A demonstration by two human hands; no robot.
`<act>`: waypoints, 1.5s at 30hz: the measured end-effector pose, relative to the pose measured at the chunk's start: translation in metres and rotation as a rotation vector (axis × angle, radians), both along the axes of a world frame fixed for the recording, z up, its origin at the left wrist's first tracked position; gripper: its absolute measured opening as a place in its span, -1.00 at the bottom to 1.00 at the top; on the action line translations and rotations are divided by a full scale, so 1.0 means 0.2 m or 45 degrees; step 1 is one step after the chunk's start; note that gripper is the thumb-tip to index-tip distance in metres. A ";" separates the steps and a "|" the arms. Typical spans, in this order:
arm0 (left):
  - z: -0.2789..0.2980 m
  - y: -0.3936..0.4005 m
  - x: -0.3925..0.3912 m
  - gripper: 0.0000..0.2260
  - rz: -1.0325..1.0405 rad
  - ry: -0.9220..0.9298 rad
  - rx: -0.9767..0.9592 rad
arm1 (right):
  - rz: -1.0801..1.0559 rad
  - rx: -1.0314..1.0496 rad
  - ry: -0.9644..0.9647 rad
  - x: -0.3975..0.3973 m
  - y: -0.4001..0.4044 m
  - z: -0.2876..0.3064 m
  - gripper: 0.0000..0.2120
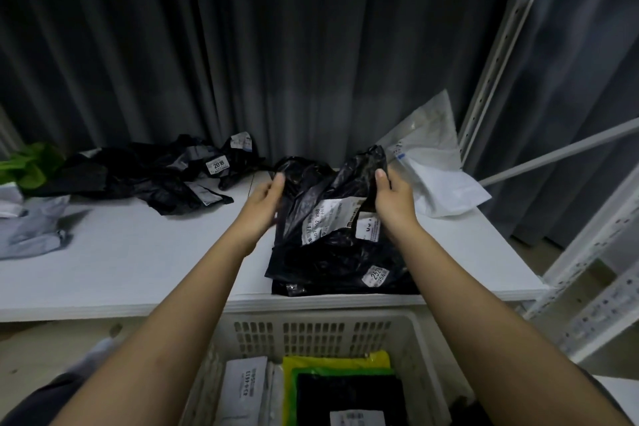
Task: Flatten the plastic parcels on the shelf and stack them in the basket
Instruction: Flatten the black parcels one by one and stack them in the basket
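Note:
A crumpled black plastic parcel (321, 197) with a white label lies on top of other black parcels (332, 270) at the front right of the white shelf (145, 259). My left hand (264, 206) grips its left edge. My right hand (392, 201) grips its upper right edge, thumb on the plastic. Below the shelf stands a cream slotted basket (311, 332); inside lie flat parcels: a white one (242, 387), a yellow one (332, 361), a green one and a black one (345, 394) on top.
A heap of crumpled black parcels (162, 173) sits at the shelf's back left, with green plastic (27, 166) and grey parcels (31, 228) at the far left. White parcels (435, 162) lean at the back right. A white upright post (498, 55) and a grey curtain bound the shelf.

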State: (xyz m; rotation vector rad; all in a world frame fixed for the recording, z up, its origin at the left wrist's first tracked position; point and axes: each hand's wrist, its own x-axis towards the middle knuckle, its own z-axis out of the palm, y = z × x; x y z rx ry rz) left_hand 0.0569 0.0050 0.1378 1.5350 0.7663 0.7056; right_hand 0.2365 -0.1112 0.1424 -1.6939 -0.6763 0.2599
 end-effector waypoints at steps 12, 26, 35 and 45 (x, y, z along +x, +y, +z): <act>-0.10 -0.01 0.15 -0.81 0.031 -0.136 -0.007 | -0.145 0.053 -0.025 0.07 0.04 -0.12 -0.70; -0.21 0.03 0.24 -0.72 -0.132 -0.075 -0.329 | 0.450 -0.034 0.599 0.03 0.15 -0.31 -0.74; -0.24 0.05 0.28 -0.64 -0.115 -0.110 -0.376 | 0.464 -0.127 0.445 0.07 0.15 -0.36 -0.88; -0.25 0.15 0.23 -0.75 0.301 -0.003 0.156 | 0.213 0.006 0.510 0.17 0.09 -0.30 -0.94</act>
